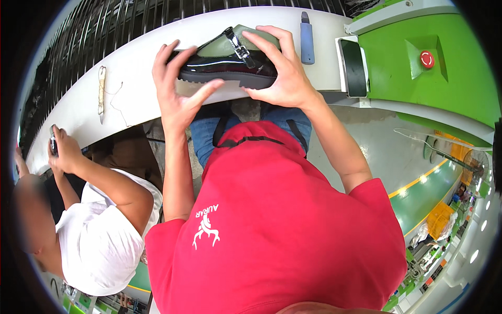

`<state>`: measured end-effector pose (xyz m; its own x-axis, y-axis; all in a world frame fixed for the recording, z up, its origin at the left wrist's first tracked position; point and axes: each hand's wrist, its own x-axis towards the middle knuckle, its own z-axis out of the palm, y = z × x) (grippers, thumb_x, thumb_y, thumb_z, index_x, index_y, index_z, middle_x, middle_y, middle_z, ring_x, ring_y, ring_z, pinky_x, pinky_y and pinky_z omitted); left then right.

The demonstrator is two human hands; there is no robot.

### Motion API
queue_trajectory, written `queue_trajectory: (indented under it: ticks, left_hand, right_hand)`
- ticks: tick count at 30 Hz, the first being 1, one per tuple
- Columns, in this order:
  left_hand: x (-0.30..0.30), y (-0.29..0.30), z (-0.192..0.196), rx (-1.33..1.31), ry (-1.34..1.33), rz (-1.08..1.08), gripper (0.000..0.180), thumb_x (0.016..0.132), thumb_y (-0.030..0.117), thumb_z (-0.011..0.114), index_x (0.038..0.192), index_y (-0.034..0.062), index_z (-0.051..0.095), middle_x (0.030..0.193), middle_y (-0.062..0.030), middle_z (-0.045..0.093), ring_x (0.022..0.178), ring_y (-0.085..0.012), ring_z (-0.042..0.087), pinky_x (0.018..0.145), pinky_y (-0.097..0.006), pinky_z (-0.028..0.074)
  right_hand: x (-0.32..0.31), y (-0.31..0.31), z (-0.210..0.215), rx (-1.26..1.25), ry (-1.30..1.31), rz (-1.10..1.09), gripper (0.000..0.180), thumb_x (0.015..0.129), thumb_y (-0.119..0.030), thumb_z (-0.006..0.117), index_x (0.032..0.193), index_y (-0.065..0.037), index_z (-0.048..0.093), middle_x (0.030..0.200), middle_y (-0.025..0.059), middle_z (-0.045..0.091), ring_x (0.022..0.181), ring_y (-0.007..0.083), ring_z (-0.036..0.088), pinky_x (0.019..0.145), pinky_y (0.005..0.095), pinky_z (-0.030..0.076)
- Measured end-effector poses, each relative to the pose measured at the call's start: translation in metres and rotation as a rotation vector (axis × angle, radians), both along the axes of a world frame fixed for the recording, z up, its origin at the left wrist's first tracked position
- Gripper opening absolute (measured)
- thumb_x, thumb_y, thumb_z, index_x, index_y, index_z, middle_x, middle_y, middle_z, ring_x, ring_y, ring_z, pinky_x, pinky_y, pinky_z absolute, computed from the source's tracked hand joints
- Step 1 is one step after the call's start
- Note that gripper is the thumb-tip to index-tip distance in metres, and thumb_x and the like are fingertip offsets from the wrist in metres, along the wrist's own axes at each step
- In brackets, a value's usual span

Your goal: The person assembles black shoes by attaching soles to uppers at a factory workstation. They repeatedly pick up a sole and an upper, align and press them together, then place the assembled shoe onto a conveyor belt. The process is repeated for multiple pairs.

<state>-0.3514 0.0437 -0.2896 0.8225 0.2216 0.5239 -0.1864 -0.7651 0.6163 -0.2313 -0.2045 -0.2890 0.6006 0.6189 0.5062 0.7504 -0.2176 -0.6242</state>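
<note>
Between my two hands lies a glossy black shoe point(214, 64) with a buckled strap, a dark chunky sole and a greenish form filling its opening. It rests on its side or is held just over the white worktop; which of these I cannot tell. My left hand point(177, 86) wraps one end, fingers over the top and thumb toward the sole. At the other end my right hand point(285, 68) grips it, fingers across the green form and thumb under the sole. A blue-handled tool point(307, 42) lies just beyond my right hand.
Dark metal rollers point(157, 13) run behind the white worktop point(133, 68). A wrapped-handle blade point(102, 89) and a thin thread lie at left, near a co-worker in a white shirt point(104, 235). At right stand a black panel point(353, 68) and a green machine point(444, 73) with a red button point(426, 59).
</note>
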Motion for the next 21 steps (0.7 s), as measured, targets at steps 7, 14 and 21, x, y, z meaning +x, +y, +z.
queue_trajectory:
  ticks: [7, 14, 21]
  left_hand:
    - [0.015, 0.002, -0.002, -0.018, 0.009, -0.001, 0.083, 0.065, 0.037, 0.107, 0.138, 0.0149, 0.076, 0.148, -0.0112, 0.06, 0.143, -0.0331, 0.053, 0.118, -0.048, 0.049]
    - [0.018, 0.003, 0.001, 0.02, 0.036, -0.006, 0.078, 0.071, 0.029, 0.105, 0.142, 0.0122, 0.075, 0.15, -0.0131, 0.061, 0.141, -0.031, 0.059, 0.119, -0.045, 0.049]
    - [0.021, 0.002, -0.005, -0.026, 0.013, 0.008, 0.078, 0.066, 0.037, 0.108, 0.134, 0.0134, 0.077, 0.145, -0.0114, 0.062, 0.139, -0.0327, 0.057, 0.115, -0.047, 0.049]
  right_hand:
    - [0.007, 0.001, -0.008, 0.046, 0.03, -0.009, 0.11, 0.065, -0.033, 0.103, 0.163, -0.022, 0.055, 0.152, 0.0185, 0.048, 0.138, 0.0418, 0.057, 0.112, 0.0492, 0.055]
    - [0.009, -0.002, -0.008, 0.02, 0.081, -0.013, 0.111, 0.067, -0.042, 0.104, 0.164, -0.017, 0.055, 0.153, 0.0166, 0.049, 0.144, 0.0376, 0.054, 0.119, 0.0476, 0.05]
    - [0.012, -0.004, 0.001, 0.066, 0.076, -0.003, 0.111, 0.07, -0.031, 0.102, 0.164, -0.004, 0.05, 0.143, 0.0225, 0.055, 0.134, 0.043, 0.061, 0.112, 0.0463, 0.055]
